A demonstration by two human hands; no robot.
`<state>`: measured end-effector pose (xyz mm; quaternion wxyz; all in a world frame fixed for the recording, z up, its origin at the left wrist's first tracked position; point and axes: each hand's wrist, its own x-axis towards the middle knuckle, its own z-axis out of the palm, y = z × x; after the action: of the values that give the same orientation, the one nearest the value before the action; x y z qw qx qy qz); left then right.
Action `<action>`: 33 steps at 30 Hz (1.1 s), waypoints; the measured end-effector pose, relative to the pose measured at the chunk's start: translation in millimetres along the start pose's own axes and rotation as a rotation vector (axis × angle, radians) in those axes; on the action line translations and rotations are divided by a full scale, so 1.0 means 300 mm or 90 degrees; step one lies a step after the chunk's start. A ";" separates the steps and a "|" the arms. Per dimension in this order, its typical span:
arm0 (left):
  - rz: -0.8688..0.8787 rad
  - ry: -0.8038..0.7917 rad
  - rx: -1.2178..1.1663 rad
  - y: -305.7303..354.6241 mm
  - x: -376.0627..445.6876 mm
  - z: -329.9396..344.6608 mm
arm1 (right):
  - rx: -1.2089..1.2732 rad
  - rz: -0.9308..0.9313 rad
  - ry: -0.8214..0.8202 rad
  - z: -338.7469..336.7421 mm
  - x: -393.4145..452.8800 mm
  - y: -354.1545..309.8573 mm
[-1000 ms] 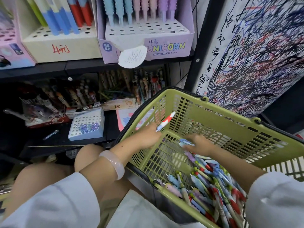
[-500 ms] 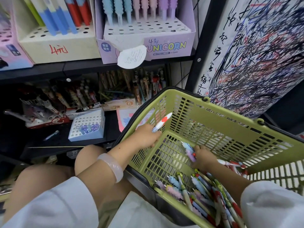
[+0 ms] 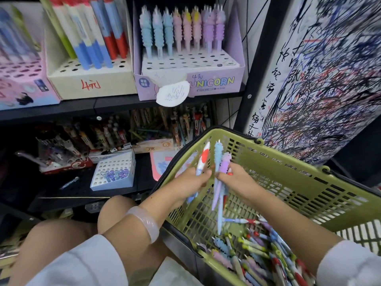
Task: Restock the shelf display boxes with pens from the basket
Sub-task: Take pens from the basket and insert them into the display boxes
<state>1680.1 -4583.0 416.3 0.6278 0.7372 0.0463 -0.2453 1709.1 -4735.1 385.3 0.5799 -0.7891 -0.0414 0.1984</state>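
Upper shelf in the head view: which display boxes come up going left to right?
Pink box → cream box holding blue and red pens → purple Unicorn box with its row of pastel pens.

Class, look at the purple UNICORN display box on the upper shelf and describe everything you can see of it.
The UNICORN display box looks like lilac printed cardboard, with tall pointed side flaps and a white stepped insert full of round holes. Only its back row is filled: ridged unicorn pens stand upright, blue, pink, then purple. The front rows are empty. A scribbled white paper tag hangs over its front. It sits on the black shelf, beside a cream box.
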 end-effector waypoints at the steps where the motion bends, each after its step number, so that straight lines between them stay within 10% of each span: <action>1: 0.012 -0.025 -0.023 0.005 -0.005 0.001 | 0.075 -0.015 -0.012 0.023 -0.003 -0.026; 7: 0.035 -0.091 -0.096 0.037 -0.036 -0.032 | 0.259 -0.042 -0.042 0.071 -0.004 -0.118; 28: 0.354 0.036 -0.026 0.217 -0.172 -0.132 | -0.085 -0.271 0.217 0.087 -0.066 -0.524; 33: 0.375 0.095 -0.091 0.281 -0.212 -0.187 | 0.053 -0.288 0.164 0.147 -0.030 -0.651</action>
<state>1673.2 -4532.0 524.3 0.7171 0.6888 -0.1060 0.0060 1717.0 -4635.0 558.7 0.6420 -0.7539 -0.1344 -0.0370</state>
